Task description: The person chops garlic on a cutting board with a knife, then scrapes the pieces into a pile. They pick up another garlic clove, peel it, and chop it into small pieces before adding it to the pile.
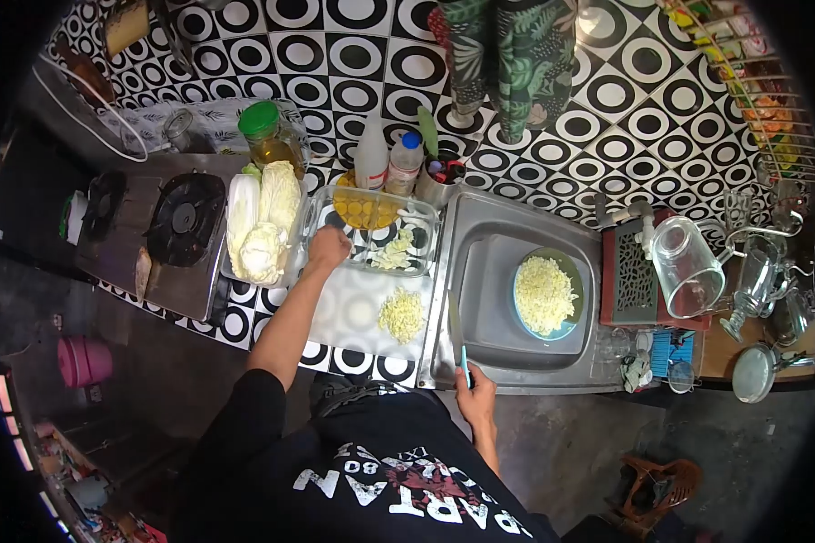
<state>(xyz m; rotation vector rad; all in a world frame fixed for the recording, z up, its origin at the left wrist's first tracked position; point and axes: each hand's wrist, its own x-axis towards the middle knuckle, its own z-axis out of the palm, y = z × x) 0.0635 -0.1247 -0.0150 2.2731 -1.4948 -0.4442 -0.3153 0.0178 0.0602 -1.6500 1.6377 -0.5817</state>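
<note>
We see the left hand [329, 246] reaching out at about eleven o'clock, fingers curled closed at the near rim of a clear glass dish [423, 237] that holds a few pale cabbage pieces. The right hand [474, 387] sits at five o'clock, closed around the teal handle of a knife [456, 335] whose blade lies along the left edge of the sink [498, 335]. Between the hands, a pile of chopped cabbage [401, 314] rests on a white cutting board [358, 308] on the counter. A whole napa cabbage [261, 220] lies at ten o'clock beside the gas stove [183, 220]. In the sink, a green plate [574, 271] carries more shredded cabbage. The black shirt [371, 480] bears white lettering (upside down to us, only "80" is legible).
</note>
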